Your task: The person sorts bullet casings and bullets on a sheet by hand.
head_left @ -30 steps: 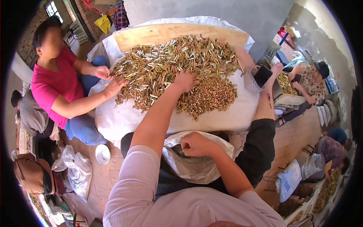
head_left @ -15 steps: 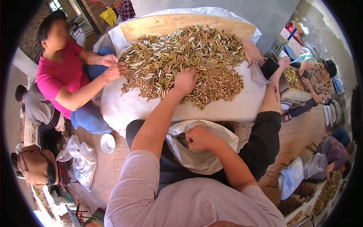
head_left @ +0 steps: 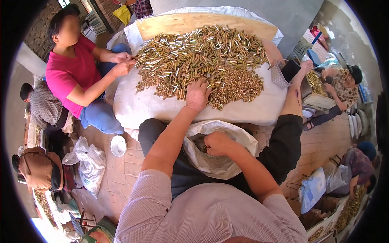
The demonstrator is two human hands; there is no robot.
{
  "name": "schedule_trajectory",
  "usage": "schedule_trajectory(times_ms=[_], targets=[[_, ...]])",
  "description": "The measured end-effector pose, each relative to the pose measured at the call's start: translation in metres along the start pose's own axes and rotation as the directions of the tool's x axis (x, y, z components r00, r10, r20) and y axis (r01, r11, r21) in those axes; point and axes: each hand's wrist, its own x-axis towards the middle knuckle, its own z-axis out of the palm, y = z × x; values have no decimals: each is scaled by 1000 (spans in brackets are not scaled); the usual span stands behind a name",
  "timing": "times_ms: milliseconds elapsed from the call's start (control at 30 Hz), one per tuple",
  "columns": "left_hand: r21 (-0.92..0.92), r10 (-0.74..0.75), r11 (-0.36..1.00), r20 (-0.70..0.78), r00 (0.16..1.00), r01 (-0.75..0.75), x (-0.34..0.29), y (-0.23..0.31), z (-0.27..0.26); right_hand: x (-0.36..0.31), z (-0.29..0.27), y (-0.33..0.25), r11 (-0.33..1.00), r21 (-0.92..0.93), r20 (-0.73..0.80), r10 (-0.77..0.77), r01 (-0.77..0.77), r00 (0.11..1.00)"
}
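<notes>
Left arm (head_left: pixel 172 131): pulled back toward 6 o'clock since the last frame, so the left hand (head_left: pixel 197 95) is now at the near edge of the metal heap (head_left: pixel 198 44) rather than further in.
Surface (head_left: pixel 152 111): big, white-covered, straight out at 12.
Co-worker (head_left: pixel 73 69): pink top, around 10 o'clock, hands close together by the heap's edge.
Metal heap: brassy tubes sprawled all over the surface, wooden board (head_left: pixel 243 21) behind it at 12.
White sack (head_left: pixel 227 172): 6 o'clock, just off the surface's near edge, mouth wide. I'd keep that mouth facing up, right under the right hand (head_left: pixel 218 143), so nothing bounces out.
Left hand: fingers bent, tips down among the tubes; can't tell if it's pinching any. IMO draw small lots with the fingertips, no big palm rakes, so the lengths don't mix.
Right hand: fingers curled, over the sack's mouth; can't tell if there's anything in it. Probably best kept low for any letting go.
Short pieces (head_left: pixel 243 87): stubby, coppery, 5 o'clock of the heap, right beside the left hand.
</notes>
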Motion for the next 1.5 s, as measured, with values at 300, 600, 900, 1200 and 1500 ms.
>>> schedule_trajectory(times_ms=[300,600,900,1200,1500], targets=[[-42,139,988,-163,977,-147,-9,-6,-11,-13,-35,11,956,272,-135,-79,113,988],[-157,-35,988,-285,958,-10,4,-6,-17,24,-57,78,986,118,-541,165,-120,825],[-239,-196,961,-232,953,140,22,-1,-34,42,-45,74,990,41,-654,131,-138,745],[-744,-259,623,96,961,242,25,19,-58,19,-64,64,962,272,-661,191,-5,726],[-783,-33,509,398,917,358,15,33,-53,-7,-91,70,182,932,-362,453,313,814]])
